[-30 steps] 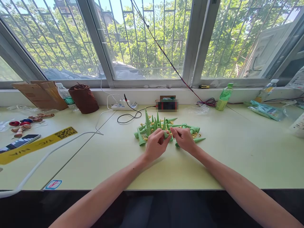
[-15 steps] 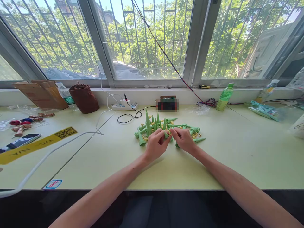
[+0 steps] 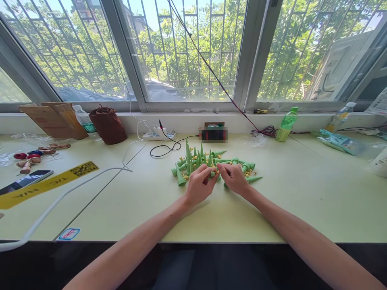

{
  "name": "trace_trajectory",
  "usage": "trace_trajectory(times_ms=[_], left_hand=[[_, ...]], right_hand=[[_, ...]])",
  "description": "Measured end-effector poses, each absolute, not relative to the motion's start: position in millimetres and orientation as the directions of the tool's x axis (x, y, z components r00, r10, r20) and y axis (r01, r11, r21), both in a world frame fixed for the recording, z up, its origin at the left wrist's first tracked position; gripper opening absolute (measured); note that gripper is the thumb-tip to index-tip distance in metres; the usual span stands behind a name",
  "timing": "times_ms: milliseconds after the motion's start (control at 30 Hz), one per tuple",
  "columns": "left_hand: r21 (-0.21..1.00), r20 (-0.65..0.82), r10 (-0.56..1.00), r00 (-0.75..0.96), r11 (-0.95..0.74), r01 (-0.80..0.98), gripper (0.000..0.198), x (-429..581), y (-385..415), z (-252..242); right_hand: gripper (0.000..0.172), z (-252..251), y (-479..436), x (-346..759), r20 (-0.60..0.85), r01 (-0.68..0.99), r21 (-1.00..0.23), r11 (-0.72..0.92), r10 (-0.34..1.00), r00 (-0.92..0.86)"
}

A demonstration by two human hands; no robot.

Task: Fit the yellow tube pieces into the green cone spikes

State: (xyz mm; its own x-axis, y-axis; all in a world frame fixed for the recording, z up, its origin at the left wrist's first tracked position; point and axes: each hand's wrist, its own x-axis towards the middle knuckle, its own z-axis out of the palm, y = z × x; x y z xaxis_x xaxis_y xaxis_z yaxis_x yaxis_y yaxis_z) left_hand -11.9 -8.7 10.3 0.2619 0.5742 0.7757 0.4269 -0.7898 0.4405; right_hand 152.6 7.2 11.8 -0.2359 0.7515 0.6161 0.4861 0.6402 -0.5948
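Observation:
My left hand (image 3: 199,183) is closed around a green plastic cone-shaped piece (image 3: 213,174), of which only a little shows between the fingers. Against it, my right hand (image 3: 235,177) pinches at a tiny yellow part (image 3: 217,172); the fingertips mostly hide what they hold. Around and behind both hands spreads a pile of light green pointed cones, some upright like this tall cone (image 3: 188,159), others on their sides like this tilted cone (image 3: 180,177). Small yellow pieces (image 3: 249,174) lie scattered among them.
Behind the pile stands a small dark box (image 3: 213,133), with a power strip (image 3: 159,135) and black cable to its left. A green bottle (image 3: 286,125) is at the back right. At left are a brown pouch (image 3: 108,125), a phone (image 3: 26,181) and a white cable (image 3: 75,189).
Both hands stay nearly in place at the pile. The green piece in my left hand appears slightly turned, and the fingers have shifted a little.

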Motion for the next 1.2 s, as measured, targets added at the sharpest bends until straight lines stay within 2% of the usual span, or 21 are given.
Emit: trace_trajectory(times_ms=[233, 333, 600, 967, 1200], left_hand=[[0.594, 0.704, 0.684, 0.188, -0.713, 0.372, 0.012, -9.8, -7.7, 12.0], [0.621, 0.688, 0.703, 0.182, -0.7, 0.352, 0.013, -9.7, -7.5, 11.7], [0.506, 0.751, 0.62, 0.227, -0.762, 0.404, 0.01, -10.3, -8.7, 7.3], [0.275, 0.824, 0.475, 0.307, -0.81, 0.518, 0.01, -13.9, -9.2, 7.9], [0.273, 0.824, 0.481, 0.299, -0.8, 0.535, 0.013, -13.6, -9.1, 7.8]], right_hand=[[0.048, 10.8, 6.7, 153.6, 0.616, 0.451, -0.602, 0.659, 0.742, -0.263], [0.047, 11.0, 6.8, 153.7, 0.621, 0.451, -0.595, 0.665, 0.737, -0.267], [0.046, 12.2, 6.3, 153.9, 0.638, 0.464, -0.569, 0.679, 0.721, -0.272], [0.047, 11.6, 5.9, 153.6, 0.652, 0.469, -0.553, 0.688, 0.708, -0.27], [0.049, 12.7, 5.6, 153.1, 0.638, 0.462, -0.574, 0.676, 0.723, -0.264]])
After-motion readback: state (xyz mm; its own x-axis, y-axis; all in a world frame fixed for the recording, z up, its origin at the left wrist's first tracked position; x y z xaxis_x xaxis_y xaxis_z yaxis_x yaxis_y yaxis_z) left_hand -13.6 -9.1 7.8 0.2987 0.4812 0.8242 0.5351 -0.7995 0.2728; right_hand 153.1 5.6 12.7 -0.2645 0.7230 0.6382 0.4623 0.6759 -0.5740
